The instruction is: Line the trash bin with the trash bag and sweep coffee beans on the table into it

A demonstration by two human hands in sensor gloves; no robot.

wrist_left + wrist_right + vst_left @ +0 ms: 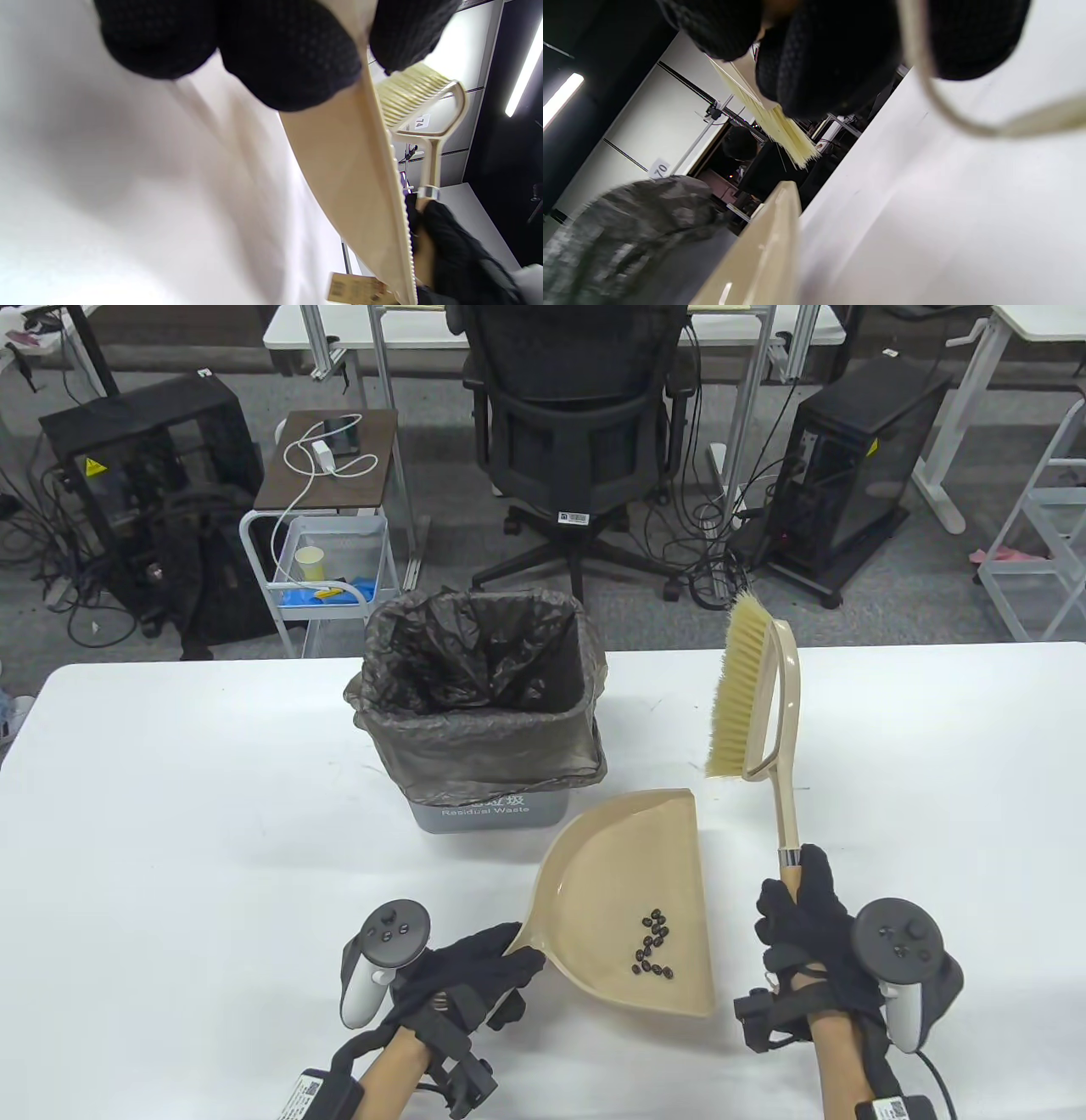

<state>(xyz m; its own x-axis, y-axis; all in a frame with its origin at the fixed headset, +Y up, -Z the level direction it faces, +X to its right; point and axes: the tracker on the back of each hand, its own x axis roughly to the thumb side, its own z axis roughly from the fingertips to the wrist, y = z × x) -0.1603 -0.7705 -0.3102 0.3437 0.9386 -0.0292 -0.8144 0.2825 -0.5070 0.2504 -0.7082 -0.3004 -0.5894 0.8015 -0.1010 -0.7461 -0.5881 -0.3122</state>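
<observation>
The grey trash bin (pixel 485 809), lined with a dark trash bag (pixel 475 661), stands on the white table. A beige dustpan (pixel 628 857) lies in front of it with several coffee beans (pixel 652 943) inside. My left hand (pixel 475 976) grips the dustpan's handle at its left corner; the left wrist view shows the dustpan (pixel 352 178) from below my fingers (pixel 288 51). My right hand (pixel 806 933) holds the beige brush (pixel 755 704) by its handle, bristles raised and pointing away. The right wrist view shows the bristles (pixel 780 123), the dustpan rim (pixel 763 254) and the bagged bin (pixel 628 228).
The white table (pixel 170 857) stretches wide to the left and right of the bin. Behind it stand a black office chair (pixel 577 432), a small cart (pixel 327 551) and computer cases on the floor.
</observation>
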